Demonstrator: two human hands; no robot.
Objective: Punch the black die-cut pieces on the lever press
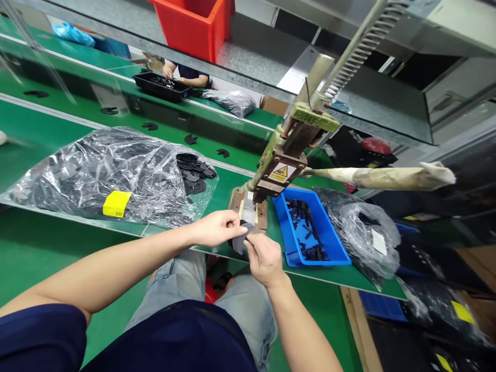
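Note:
Just in front of the hand press (267,155), at the bench edge, my left hand (217,227) pinches a dark, flat, curved plastic piece (237,245). My right hand (266,257) is closed at the right edge of the same piece, thumb and forefinger against it; whether it also holds a small part is hidden. Behind the hands is the press base (262,213), below the ram. To the left, a clear plastic bag (89,170) full of dark curved pieces (196,175) lies with its mouth towards the press. A blue bin (339,248) with small black parts stands right of the base.
The press lever (372,176), wrapped in pale material, sticks out right above the blue bin. More plastic bags (372,237) lie beyond it. Several curved pieces lie spaced along the green belt (132,116). Overhead is a shelf with a red bin (194,26). Opposite, a co-worker's hands reach into a black tray (163,90).

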